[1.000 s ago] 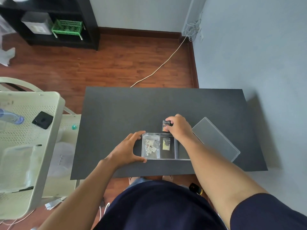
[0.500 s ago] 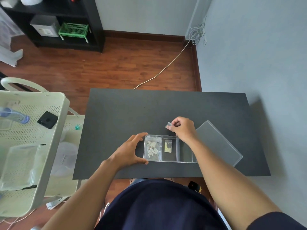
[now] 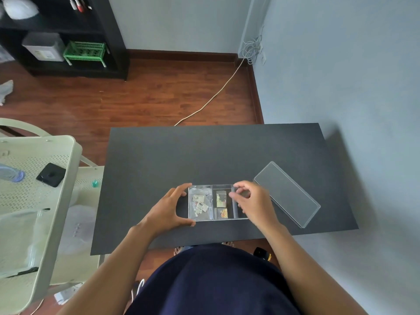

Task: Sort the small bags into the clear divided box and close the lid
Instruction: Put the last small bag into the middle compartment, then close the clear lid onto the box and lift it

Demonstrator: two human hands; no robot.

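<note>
The clear divided box (image 3: 216, 219) sits near the front edge of the black table (image 3: 204, 153). Its left compartment holds small bags of white flower shapes with labels (image 3: 200, 205). The middle compartment holds a yellowish bag (image 3: 221, 198) and, in front of it, an orange bag (image 3: 223, 213). My left hand (image 3: 166, 209) grips the box's left end between thumb and fingers. My right hand (image 3: 253, 201) hovers over the right compartment and hides most of it; its fingers are curled and apart, with nothing in them. The clear lid (image 3: 286, 193) lies flat on the table to the right of the box.
A pale perforated cart (image 3: 34, 201) stands left of the table with a black pad (image 3: 51, 174) and a water bottle (image 3: 11, 175) on it. A cable (image 3: 211, 100) runs across the wooden floor. The grey wall (image 3: 363, 110) borders the table's right side.
My right hand carried the orange bag from beyond the box's far edge into the middle compartment and let go. My left hand stayed on the box's left end.
</note>
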